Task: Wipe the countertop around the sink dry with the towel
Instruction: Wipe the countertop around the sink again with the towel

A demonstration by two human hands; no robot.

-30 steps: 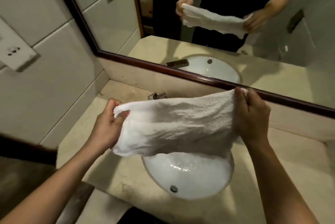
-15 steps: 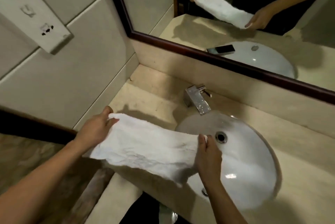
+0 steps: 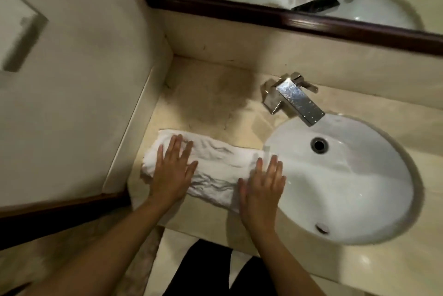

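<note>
A white towel (image 3: 215, 171) lies spread flat on the beige stone countertop (image 3: 206, 103), left of the oval white sink (image 3: 359, 187). My left hand (image 3: 173, 171) presses flat on the towel's left end, fingers straight and spread. My right hand (image 3: 262, 190) presses flat on the towel's right end, at the sink's left rim. The towel's right edge reaches the rim of the basin.
A square chrome faucet (image 3: 294, 99) stands behind the sink. A darker patch (image 3: 215, 96) marks the countertop behind the towel. A tiled wall (image 3: 96, 79) closes the left side. A dark-framed mirror (image 3: 287, 17) runs along the back. The counter's front edge is near my legs.
The towel, held stretched in the air between both hands, has come down onto the countertop left of the sink. Both hands let go of its ends and now lie flat on it.
</note>
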